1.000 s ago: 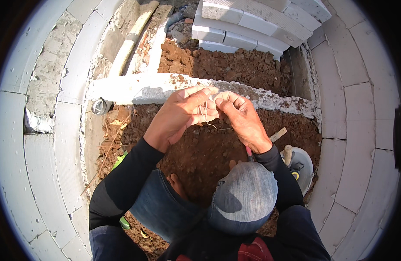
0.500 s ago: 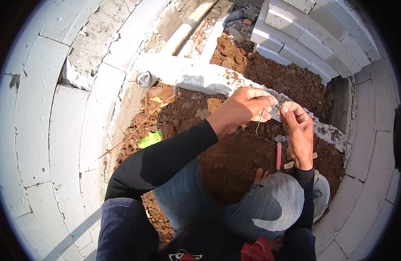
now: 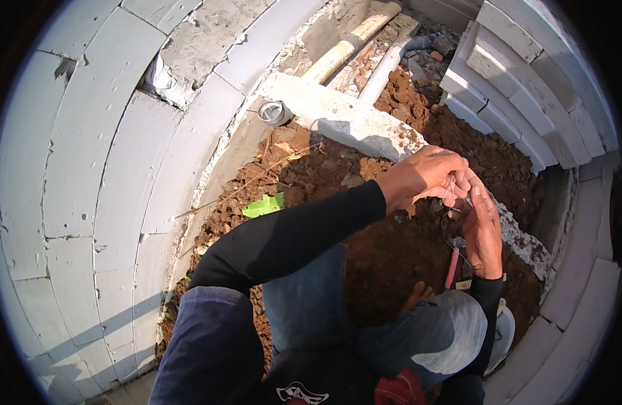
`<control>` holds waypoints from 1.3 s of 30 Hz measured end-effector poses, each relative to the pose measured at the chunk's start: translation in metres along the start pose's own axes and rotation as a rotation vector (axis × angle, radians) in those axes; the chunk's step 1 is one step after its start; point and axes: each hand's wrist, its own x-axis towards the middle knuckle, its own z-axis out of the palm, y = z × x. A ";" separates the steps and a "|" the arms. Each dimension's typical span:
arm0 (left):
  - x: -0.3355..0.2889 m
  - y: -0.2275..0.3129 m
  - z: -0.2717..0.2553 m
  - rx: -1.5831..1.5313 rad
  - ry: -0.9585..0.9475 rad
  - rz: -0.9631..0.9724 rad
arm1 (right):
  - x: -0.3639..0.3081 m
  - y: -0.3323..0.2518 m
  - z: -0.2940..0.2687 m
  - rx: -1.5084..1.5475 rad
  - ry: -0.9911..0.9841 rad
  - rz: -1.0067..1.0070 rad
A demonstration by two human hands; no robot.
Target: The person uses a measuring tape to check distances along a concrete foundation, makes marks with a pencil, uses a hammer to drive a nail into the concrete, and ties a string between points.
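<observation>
My left hand reaches in from the left with its fingers bent and pinched together on a thin pale string. My right hand is raised close beside it, its fingertips meeting the left ones, and the string runs between the two. Exactly how the right fingers grip is partly hidden. A loop of the string hangs down below the hands. Underneath lies a hammer with a red handle, on the soil by my knee.
Pale block walls curve up on the left and right. A concrete beam crosses the brown soil. Pipes, a grey pipe end, stacked blocks, a green scrap and a white rounded container are around.
The view has shifted, so the surroundings sit further right. My hands have come closer together, the right fingers now straighter and touching the left ones; the string between them has slackened.
</observation>
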 end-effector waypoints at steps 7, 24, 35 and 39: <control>0.000 0.003 -0.006 0.188 -0.075 0.175 | 0.005 0.020 -0.018 0.091 -0.248 0.129; 0.000 0.005 -0.003 0.252 0.180 0.239 | 0.005 0.024 -0.021 -0.068 -0.016 0.075; 0.000 0.011 -0.012 0.462 0.273 0.118 | 0.001 0.013 -0.033 -0.185 0.273 -0.071; -0.010 0.023 -0.026 0.515 0.177 0.026 | 0.013 0.021 -0.043 -0.062 0.423 -0.092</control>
